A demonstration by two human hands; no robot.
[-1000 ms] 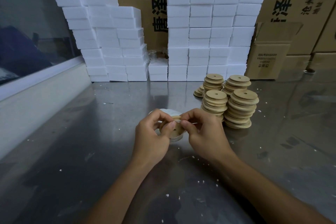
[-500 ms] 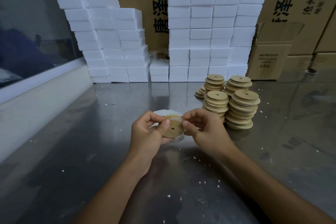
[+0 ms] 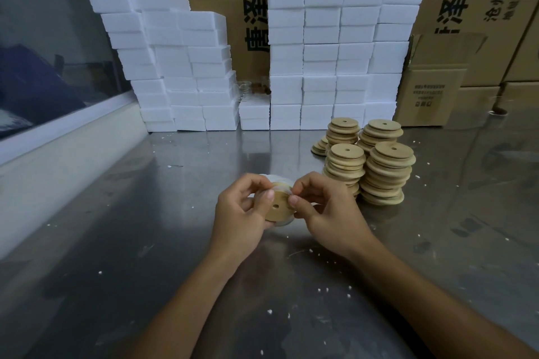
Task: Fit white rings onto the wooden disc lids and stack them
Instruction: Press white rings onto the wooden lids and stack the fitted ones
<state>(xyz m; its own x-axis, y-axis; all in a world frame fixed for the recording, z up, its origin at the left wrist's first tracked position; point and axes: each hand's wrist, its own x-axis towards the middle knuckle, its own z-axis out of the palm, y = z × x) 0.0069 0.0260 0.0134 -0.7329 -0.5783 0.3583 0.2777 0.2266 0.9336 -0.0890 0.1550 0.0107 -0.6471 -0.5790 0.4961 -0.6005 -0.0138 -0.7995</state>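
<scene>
Disc lid (image 3: 278,207) tilted up — flat face now visible

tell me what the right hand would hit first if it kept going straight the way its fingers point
The right hand points left, so its fingertips would meet the wooden disc lid they already pinch, then the left hand gripping its far side.

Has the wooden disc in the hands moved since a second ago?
Yes. The wooden disc has tilted, its flat holed face showing more toward the camera, yet it stays left of the front lid stack, held by both hands.

Steel table (image 3: 145,242); foam blocks (image 3: 335,46), cardboard boxes (image 3: 431,90) behind; window (image 3: 43,52) left.
</scene>
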